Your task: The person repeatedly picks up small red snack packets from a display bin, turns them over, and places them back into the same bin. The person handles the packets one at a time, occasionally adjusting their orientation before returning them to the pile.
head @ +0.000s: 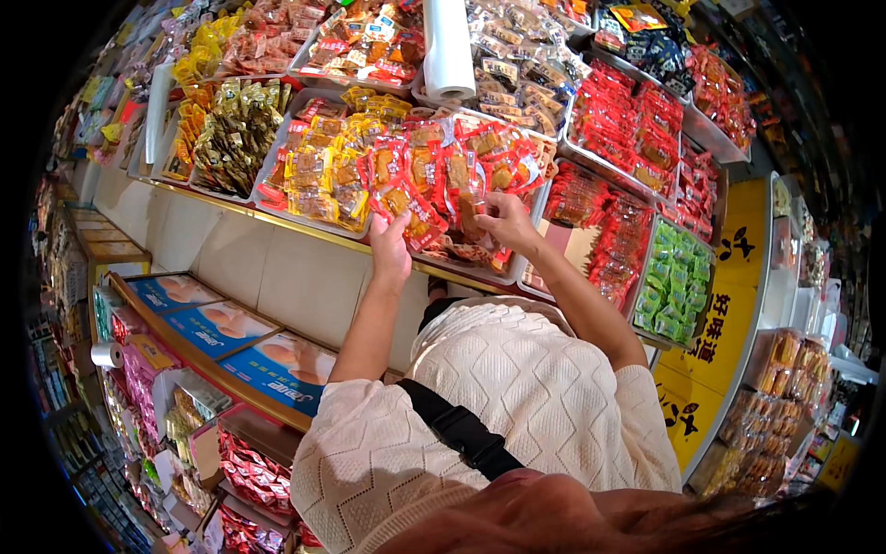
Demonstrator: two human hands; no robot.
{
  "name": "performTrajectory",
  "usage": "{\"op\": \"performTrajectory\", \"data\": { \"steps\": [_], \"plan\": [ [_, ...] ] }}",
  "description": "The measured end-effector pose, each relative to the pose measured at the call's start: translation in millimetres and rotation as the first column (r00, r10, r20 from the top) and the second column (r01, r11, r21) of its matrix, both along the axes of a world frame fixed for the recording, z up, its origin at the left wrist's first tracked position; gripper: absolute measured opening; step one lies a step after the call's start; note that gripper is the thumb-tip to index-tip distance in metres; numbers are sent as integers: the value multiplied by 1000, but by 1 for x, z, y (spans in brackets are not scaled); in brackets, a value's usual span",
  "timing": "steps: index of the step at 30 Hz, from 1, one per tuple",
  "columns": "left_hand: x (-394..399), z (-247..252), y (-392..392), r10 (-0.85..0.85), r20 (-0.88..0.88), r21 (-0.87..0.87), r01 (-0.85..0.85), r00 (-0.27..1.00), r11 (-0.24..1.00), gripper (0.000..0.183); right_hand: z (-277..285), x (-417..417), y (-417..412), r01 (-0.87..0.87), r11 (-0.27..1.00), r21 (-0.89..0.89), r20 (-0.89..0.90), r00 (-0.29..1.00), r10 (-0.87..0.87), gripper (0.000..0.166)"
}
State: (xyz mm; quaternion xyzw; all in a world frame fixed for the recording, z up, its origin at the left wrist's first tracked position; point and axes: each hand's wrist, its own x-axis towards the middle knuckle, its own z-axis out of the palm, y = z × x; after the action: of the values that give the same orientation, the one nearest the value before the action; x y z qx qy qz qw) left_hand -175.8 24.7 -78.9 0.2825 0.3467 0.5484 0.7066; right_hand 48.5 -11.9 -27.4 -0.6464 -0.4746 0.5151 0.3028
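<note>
My left hand (390, 251) grips the near edge of a red-edged snack packet (405, 208) with a clear window showing a brown piece inside. To its right, my right hand (509, 220) pinches another clear and red packet (468, 208) by its side. Both packets are above a tray of similar red packets (423, 165), some of them lying loosely over one another. Yellow-edged snack packets (311, 170) fill the left part of the display beside my left hand. The tray's near rim (477, 269) shows below my hands.
A roll of plastic bags (450, 55) stands among the trays. Dark-gold packets (239, 131) lie to the left. On the right are trays of red packets (619, 111) and green packets (673, 277). A gold counter edge (277, 223) runs along the front, above the tiled floor (291, 277).
</note>
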Motion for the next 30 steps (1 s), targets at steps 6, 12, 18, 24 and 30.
{"op": "performTrajectory", "data": {
  "steps": [6,12,18,24,30],
  "plan": [
    [16,13,-23,-14,4,-57,14,1000,998,43,-18,24,-12,187,975,120,-466,878,-111,28],
    [26,29,-33,-79,-55,-44,77,995,996,47,-4,14,-17,205,970,129,-603,793,-87,25],
    [22,51,-35,-88,-70,-25,86,994,996,49,5,6,-13,200,973,117,-638,765,-81,21],
    [7,36,-36,-122,-76,-24,121,990,992,48,21,-9,-8,306,947,93,-746,652,-138,19],
    [5,44,-41,-187,-46,-78,183,981,980,47,44,-28,-1,350,907,234,-686,721,-101,25]
  ]
}}
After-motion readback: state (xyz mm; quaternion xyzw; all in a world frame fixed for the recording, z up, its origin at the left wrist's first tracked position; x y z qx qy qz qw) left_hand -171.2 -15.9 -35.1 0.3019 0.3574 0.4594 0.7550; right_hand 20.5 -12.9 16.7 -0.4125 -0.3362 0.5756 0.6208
